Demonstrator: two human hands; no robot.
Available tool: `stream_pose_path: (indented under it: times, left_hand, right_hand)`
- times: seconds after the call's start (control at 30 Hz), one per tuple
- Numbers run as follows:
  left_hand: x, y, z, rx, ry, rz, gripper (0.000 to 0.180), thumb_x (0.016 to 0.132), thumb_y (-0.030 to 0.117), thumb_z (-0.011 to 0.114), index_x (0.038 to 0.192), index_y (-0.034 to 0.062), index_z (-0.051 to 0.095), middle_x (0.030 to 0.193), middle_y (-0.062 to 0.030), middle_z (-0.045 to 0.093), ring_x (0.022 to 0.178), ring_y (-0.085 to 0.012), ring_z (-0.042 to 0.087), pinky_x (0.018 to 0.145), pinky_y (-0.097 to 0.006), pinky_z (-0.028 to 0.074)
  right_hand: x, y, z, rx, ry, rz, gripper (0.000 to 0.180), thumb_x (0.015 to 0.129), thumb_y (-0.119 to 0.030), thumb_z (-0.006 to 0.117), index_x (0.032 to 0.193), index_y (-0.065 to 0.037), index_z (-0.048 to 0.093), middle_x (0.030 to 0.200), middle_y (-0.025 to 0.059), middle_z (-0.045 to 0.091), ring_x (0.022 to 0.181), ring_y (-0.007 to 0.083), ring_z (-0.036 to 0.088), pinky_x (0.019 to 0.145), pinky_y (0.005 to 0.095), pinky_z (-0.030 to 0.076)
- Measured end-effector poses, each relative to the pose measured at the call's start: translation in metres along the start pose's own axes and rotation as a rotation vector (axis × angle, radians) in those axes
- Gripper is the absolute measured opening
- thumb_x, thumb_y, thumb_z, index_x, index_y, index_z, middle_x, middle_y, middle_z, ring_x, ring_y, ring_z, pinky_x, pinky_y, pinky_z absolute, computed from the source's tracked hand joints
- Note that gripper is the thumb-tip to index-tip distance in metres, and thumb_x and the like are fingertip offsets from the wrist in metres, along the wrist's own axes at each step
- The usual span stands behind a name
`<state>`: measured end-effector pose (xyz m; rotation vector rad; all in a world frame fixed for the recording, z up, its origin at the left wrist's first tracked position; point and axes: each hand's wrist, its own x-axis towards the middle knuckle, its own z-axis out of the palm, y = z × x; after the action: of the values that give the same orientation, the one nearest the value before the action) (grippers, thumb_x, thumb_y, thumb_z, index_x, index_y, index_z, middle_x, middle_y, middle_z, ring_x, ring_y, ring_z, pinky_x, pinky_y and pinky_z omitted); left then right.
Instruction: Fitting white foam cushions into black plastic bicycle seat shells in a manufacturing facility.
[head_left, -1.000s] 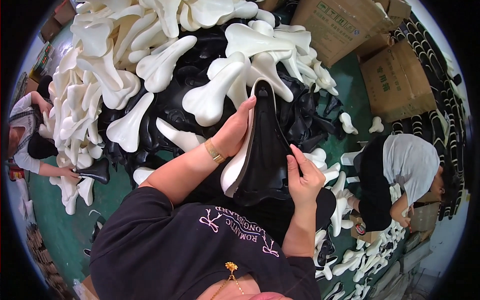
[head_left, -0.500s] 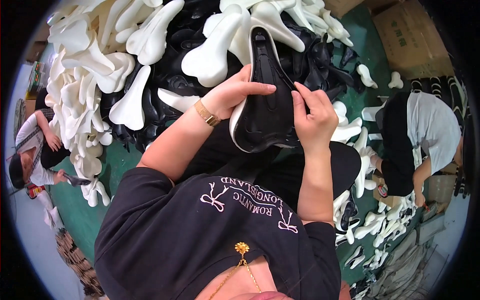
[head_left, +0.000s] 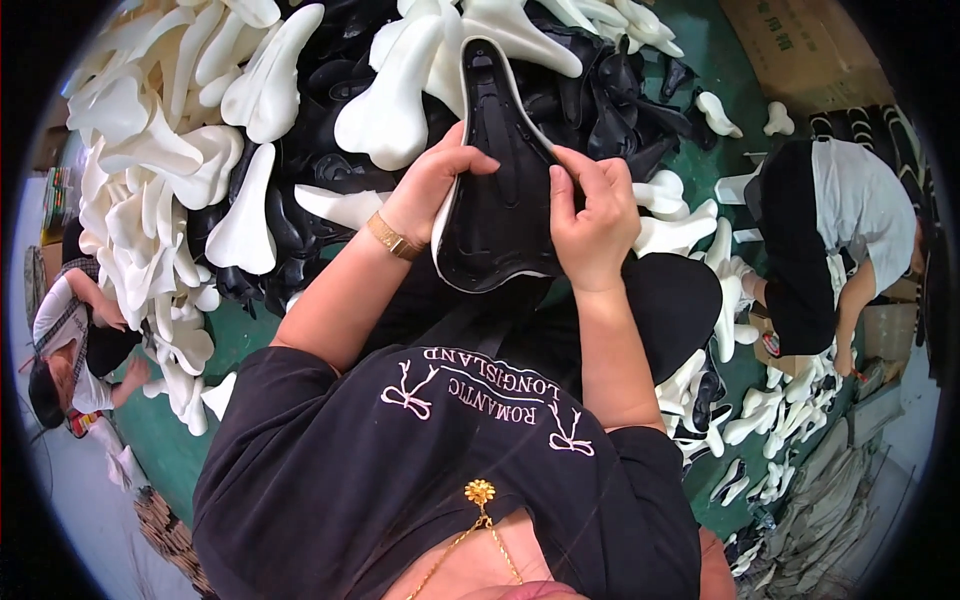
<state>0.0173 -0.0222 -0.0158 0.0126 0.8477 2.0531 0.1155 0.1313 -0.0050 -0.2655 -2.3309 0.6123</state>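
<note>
A bicycle saddle point(head_left: 495, 215) is held up before me, its black shell underside facing me and a thin white rim of padding showing around the edge. Its narrow nose points away and the wide end is toward my body. My left hand point(head_left: 430, 190) grips its left side, the thumb lying over the black shell and the fingers hidden behind. At the right edge my right hand point(head_left: 598, 215) is closed, thumb and fingers pinching the rim. Beyond the saddle lies a pile of white saddle pads point(head_left: 385, 105) and black saddle shells point(head_left: 620, 115).
More white pads point(head_left: 150, 210) are heaped at the left and at the lower right point(head_left: 755, 415). One person point(head_left: 75, 325) sits at the left edge; another point(head_left: 850, 230) bends over at the right. A cardboard box point(head_left: 810, 50) stands at the far right on the green floor point(head_left: 710, 260).
Both hands and the saddle have shifted left and slightly away from me. My right hand stays at the saddle's right rim. The person at the left no longer shows a dark piece in the hand.
</note>
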Motion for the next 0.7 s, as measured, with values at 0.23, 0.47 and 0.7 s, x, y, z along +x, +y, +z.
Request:
stream_pose_path:
  times: [0.23,0.47,0.7]
  left_hand:
    - [-0.012,-0.003,0.005,0.105,-0.026,0.069,0.072,0.067,-0.007,0.044,0.138,0.0045,0.035,0.123,-0.0113,0.053,0.110,-0.0206,0.055,0.095,-0.031,0.046]
    - [-0.015,-0.013,0.000,0.091,-0.020,0.113,0.075,0.066,-0.007,0.043,0.139,0.0067,0.032,0.121,-0.0122,0.053,0.109,-0.0242,0.055,0.094,-0.033,0.047]
    - [-0.002,-0.015,0.027,0.033,-0.145,0.136,0.049,0.085,0.008,0.058,0.131,0.0055,0.039,0.116,-0.0092,0.058,0.103,-0.0190,0.059,0.091,-0.033,0.048]
  right_hand:
    - [-0.037,0.029,-0.007,0.346,-0.006,0.375,0.065,0.066,-0.026,0.086,0.120,-0.007,0.056,0.103,0.0063,0.050,0.090,0.0172,0.048,0.076,0.0292,0.041]
    - [-0.038,0.016,-0.017,1.056,-0.248,0.913,0.030,0.082,-0.013,0.075,0.106,-0.003,0.059,0.089,-0.0016,0.060,0.082,0.0065,0.055,0.075,0.0207,0.044]
    - [-0.041,0.029,-0.055,0.784,-0.265,0.734,0.018,0.080,-0.008,0.072,0.088,-0.004,0.056,0.077,-0.0040,0.053,0.070,0.0049,0.047,0.062,0.0208,0.040]
